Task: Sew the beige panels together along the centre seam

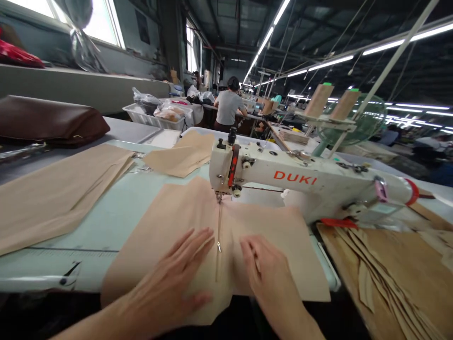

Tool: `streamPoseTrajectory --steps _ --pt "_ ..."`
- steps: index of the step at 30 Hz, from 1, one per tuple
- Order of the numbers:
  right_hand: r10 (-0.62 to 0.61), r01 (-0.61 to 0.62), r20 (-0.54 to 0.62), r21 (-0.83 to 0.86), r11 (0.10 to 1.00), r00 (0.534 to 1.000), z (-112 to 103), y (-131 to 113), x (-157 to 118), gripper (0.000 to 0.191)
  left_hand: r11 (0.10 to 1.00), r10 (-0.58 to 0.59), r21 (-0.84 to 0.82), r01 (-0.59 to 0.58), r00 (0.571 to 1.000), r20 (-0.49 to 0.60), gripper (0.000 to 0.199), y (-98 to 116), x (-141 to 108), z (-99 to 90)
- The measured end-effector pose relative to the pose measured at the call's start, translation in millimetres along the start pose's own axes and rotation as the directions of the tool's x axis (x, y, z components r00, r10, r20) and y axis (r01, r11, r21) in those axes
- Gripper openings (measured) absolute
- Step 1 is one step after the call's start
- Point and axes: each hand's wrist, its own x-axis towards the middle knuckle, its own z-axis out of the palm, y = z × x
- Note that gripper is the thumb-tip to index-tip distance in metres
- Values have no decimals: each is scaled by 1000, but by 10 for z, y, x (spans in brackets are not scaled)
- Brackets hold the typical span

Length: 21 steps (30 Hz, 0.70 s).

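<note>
A beige fabric panel (155, 236) lies under the presser foot (219, 197) of a white sewing machine (262, 165). A narrow zipper opening runs toward me from the foot, with a small metal zipper pull (218, 246) on it. My left hand (180, 269) rests flat on the panel left of the zipper, its fingers stretched out. To the right of the zipper, my right hand (269, 269) has its fingers curled and pressed together on the panel, beside a raised fold. Its fingertips are partly hidden.
Folded beige pieces (63, 189) lie at left, and another beige piece (182, 156) lies behind the panel. A dark brown bag (49, 123) is at far left. Thin strips (382, 278) lie on a brown board at right. Beyond the machine, a person (228, 106) sits facing away.
</note>
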Motion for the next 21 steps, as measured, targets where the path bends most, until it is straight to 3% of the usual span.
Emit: streamPoseTrajectory --steps 2,5,7,9,10,11,13,15,16,18,21 --pt "89 -105 197 72 992 976 69 -72 -465 38 996 -1 92 4 999 -40 91 281 -307 79" --pt "156 -254 277 364 896 948 343 -143 -881 34 977 22 215 0 995 -100 78 508 -557 293" --pt "138 -375 388 641 670 911 440 -194 -931 45 965 26 263 7 992 -123 74 538 -577 369" --pt "102 -487 503 736 471 858 384 -244 -877 54 970 55 243 -24 991 -124 78 528 -541 311" --pt "126 -499 505 727 471 854 312 -264 -836 55 977 67 208 -38 988 -137 79 523 -515 234" --pt "184 -465 443 697 546 878 229 -278 -793 52 985 71 164 -45 986 -152 77 523 -487 131" --pt "219 -277 169 548 789 961 90 -298 -710 40 998 9 60 3 981 -192 68 537 -420 -117" --pt "53 -30 -59 341 940 997 57 -317 -628 22 992 -126 -50 118 973 -196 51 555 -322 -367" --pt "-49 71 -85 270 960 995 83 -328 -587 20 976 -205 -106 188 961 -186 43 562 -261 -480" --pt "-183 183 -22 210 960 983 183 -340 -508 32 927 -349 -198 317 924 -156 38 566 -132 -665" --pt "-204 192 43 192 962 978 297 -284 -413 41 866 -455 -274 418 886 -86 46 559 23 -841"
